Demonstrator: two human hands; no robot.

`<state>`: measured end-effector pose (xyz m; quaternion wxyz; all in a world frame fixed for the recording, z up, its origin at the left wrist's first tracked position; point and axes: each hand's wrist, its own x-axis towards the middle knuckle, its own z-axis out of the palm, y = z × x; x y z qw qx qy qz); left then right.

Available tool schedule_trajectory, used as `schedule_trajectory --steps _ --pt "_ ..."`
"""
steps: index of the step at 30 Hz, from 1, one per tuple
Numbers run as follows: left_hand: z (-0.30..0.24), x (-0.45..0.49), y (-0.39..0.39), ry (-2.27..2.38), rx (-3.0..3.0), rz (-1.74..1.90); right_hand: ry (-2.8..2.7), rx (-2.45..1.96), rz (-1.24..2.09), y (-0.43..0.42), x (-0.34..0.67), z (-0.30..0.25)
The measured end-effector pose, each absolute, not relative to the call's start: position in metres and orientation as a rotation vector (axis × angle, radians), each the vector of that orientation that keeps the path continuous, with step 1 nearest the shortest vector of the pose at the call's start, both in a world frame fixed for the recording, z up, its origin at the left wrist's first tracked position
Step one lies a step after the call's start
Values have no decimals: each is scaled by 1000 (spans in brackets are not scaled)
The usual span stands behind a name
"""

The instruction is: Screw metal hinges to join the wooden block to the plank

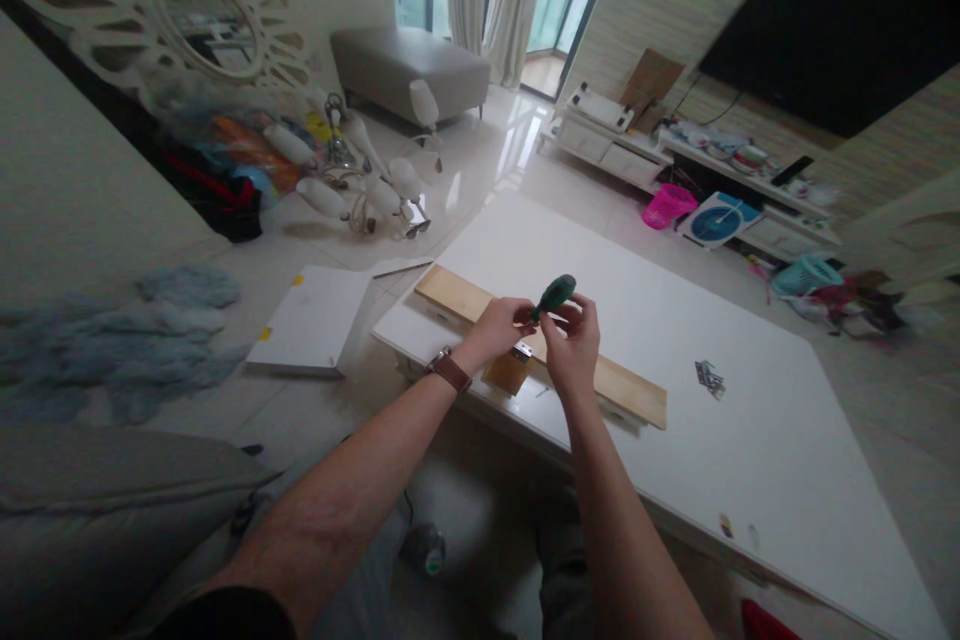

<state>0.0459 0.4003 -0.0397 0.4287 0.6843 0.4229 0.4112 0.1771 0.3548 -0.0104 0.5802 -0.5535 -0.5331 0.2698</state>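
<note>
Both hands meet over a long wooden board (630,388) that lies on a white tabletop. A screwdriver (556,294) with a dark green handle is tilted between them, its handle pointing up and away. My left hand (504,328) pinches near its lower end, where the shaft is hidden by fingers. My right hand (574,335) is closed, thumb and fingers gripping the base of the handle. Just below the hands, a shiny metal hinge or bracket (523,351) sits by a small wooden block (506,374). A small screw (543,392) lies nearby on the tabletop.
Small metal hardware (709,379) lies to the right on the white tabletop (757,440). A white panel (311,318) rests on the floor at left, with a chandelier (375,185) behind it. A grey ottoman (409,65) and a low cabinet (600,148) stand farther back.
</note>
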Motion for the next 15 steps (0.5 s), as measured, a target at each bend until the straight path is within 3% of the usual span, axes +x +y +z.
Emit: schedule_trajectory --steps 8,15 --pt "-39 50 399 1058 1668 1013 -1231 -1294 605 354 175 -7" --pt "-59 35 405 1279 1949 700 -1105 -1302 510 356 192 1"
